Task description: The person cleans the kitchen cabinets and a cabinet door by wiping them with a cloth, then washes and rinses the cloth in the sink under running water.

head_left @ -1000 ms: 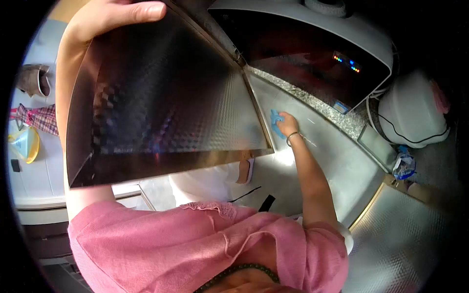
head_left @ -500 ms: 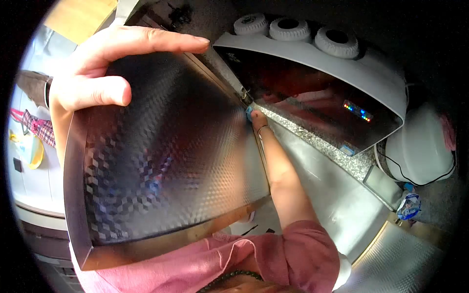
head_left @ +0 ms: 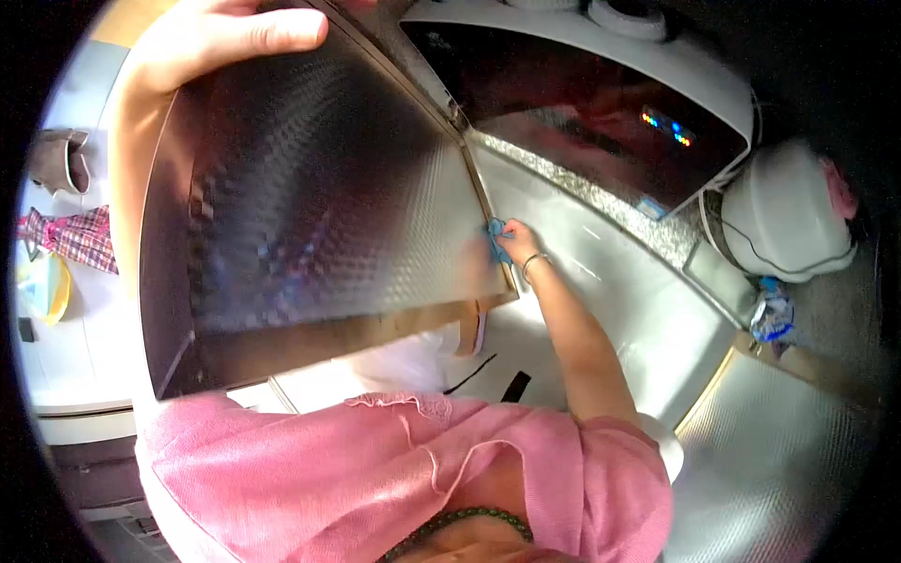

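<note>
A large door panel (head_left: 328, 188) with a dark frame and a patterned, shiny face stands open across the left half of the view. My left hand (head_left: 225, 42) holds the panel at its upper left, with the thumb lying over its face; most of the other fingers are cut off by the top of the picture. In my right hand (head_left: 518, 244) a blue cloth (head_left: 496, 240) is bunched up, pressed against the panel's right edge near its lower corner. A bracelet (head_left: 535, 263) circles my right wrist.
A white appliance (head_left: 582, 42) with a dark glass front and coloured lights stands on a speckled counter (head_left: 572, 188). To its right are a white rounded appliance (head_left: 788, 220) with a cord and a crumpled blue-white packet (head_left: 772, 314). Another patterned door (head_left: 760, 450) is at lower right.
My right hand and the cloth went up to the panel's inner corner, then came down along its right edge. My left hand and the panel sit higher in view than half a second ago.
</note>
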{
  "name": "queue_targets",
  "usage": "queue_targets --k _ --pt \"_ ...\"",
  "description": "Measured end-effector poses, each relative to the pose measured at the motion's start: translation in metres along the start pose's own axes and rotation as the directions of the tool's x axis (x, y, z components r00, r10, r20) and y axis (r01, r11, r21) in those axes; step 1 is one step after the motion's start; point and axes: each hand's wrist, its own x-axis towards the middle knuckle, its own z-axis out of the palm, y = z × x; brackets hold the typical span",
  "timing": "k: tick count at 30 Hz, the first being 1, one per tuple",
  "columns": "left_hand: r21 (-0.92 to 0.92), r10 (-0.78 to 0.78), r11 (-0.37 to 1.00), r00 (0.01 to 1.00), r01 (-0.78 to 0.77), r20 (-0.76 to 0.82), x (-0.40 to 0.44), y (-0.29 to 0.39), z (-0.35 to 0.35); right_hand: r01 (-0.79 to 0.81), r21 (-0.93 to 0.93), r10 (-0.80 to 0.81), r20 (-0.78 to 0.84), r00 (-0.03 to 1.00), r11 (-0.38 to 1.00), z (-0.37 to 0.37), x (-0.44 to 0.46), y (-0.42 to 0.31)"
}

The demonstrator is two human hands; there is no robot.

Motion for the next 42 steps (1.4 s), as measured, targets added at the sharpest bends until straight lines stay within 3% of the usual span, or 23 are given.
queue_targets --k 1,2,3,5,6,7,9,11,12,13,15,16,18,21,23,24,26,30,32,33,35,39,42 --pt "0.073 0.012 0.997 0.997 -0.018 0.08 -0.001 0.004 -0.006 0.005 -0.014 -0.005 0.017 1.0 1.0 -0.007 -0.02 0.003" --pt "0.142 0.024 0.989 0.987 -0.046 0.159 -0.001 0.009 -0.011 0.108 0.027 -0.108 0.027 0.994 0.994 -0.007 -0.032 0.022" --pt "0.1 0.022 0.994 0.99 -0.036 0.141 -0.004 0.006 -0.01 0.2 -0.079 -0.199 0.02 0.98 0.977 -0.012 -0.052 0.027" --pt "0.014 0.014 1.0 0.994 -0.015 0.112 -0.006 -0.005 -0.008 -0.039 0.001 0.039 0.129 0.991 0.999 -0.015 -0.073 0.042" --pt "-0.024 0.015 1.0 0.996 -0.013 0.089 -0.006 -0.011 -0.008 0.09 -0.036 -0.088 0.066 0.994 0.995 -0.015 -0.081 0.047" --pt "-0.053 0.02 0.998 0.998 -0.017 0.061 -0.005 -0.013 -0.009 0.085 -0.035 -0.083 0.06 0.995 0.996 -0.022 -0.088 0.035" --pt "-0.046 0.002 0.999 0.998 0.001 0.065 -0.006 -0.01 -0.009 -0.047 -0.29 0.067 0.061 0.996 0.956 -0.036 -0.102 -0.008" --pt "-0.028 -0.076 0.997 0.996 0.078 0.055 -0.002 0.0 -0.008 0.001 -0.228 0.011 0.052 0.999 0.974 -0.046 -0.108 0.001" --pt "-0.06 -0.049 0.997 0.996 0.054 0.074 0.001 -0.001 -0.009 -0.015 0.151 -0.001 0.109 0.994 0.988 -0.049 -0.106 0.017" --pt "-0.056 -0.032 0.998 0.997 0.036 0.068 0.002 0.004 -0.009 -0.048 0.506 -0.037 0.158 0.987 0.861 -0.051 -0.109 0.03" --pt "-0.028 -0.134 0.99 0.989 0.136 0.063 0.003 0.02 -0.006 -0.039 0.308 0.013 0.084 0.996 0.951 -0.05 -0.128 0.015" --pt "-0.116 -0.011 0.993 0.996 0.021 0.093 0.002 -0.009 -0.013 -0.025 0.243 0.008 0.071 0.997 0.97 -0.048 -0.134 0.001" --pt "-0.1 -0.076 0.991 0.994 0.084 0.079 0.0 0.003 -0.011 -0.005 0.175 -0.005 0.054 0.999 0.985 -0.04 -0.138 -0.008" --pt "-0.102 -0.135 0.985 0.99 0.139 0.044 -0.001 0.013 -0.008 0.023 0.223 -0.039 0.065 0.997 0.974 -0.035 -0.134 -0.015" --pt "-0.123 -0.152 0.981 0.988 0.153 0.01 -0.003 0.009 -0.01 -0.091 0.353 0.011 0.221 0.975 0.931 -0.042 -0.136 -0.027" --pt "-0.071 -0.134 0.988 0.991 0.134 0.011 -0.002 0.004 -0.012 -0.086 0.345 0.01 0.215 0.977 0.935 -0.046 -0.142 -0.038" --pt "-0.038 -0.098 0.995 0.995 0.098 -0.004 -0.004 -0.001 -0.011 -0.077 0.517 -0.099 0.304 0.948 0.853 -0.056 -0.16 -0.077" --pt "-0.018 -0.108 0.994 0.994 0.108 -0.024 -0.009 0.012 -0.009 -0.138 0.651 -0.243 0.459 0.855 0.746 -0.075 -0.196 -0.168" --pt "0.082 -0.027 0.996 0.999 0.03 -0.043 -0.007 0.0 -0.009 -0.021 0.753 -0.489 0.448 0.749 0.658 -0.078 -0.215 -0.217" --pt "0.178 0.041 0.984 0.998 -0.033 -0.043 -0.004 -0.007 -0.009 -0.006 0.745 -0.49 0.445 0.75 0.667 -0.08 -0.226 -0.239" --pt "0.158 0.078 0.985 0.995 -0.068 -0.055 -0.002 -0.018 -0.01 0.25 0.721 -0.645 0.342 0.684 0.647 -0.083 -0.246 -0.281" --pt "0.268 0.107 0.961 0.985 -0.068 -0.134 -0.001 -0.022 -0.007 0.439 0.612 -0.676 0.221 0.703 0.657 -0.075 -0.272 -0.35" --pt "0.127 0.04 0.992 0.991 -0.024 -0.128 -0.004 -0.015 -0.005 0.658 0.471 -0.742 -0.01 0.67 0.588 -0.068 -0.29 -0.396"
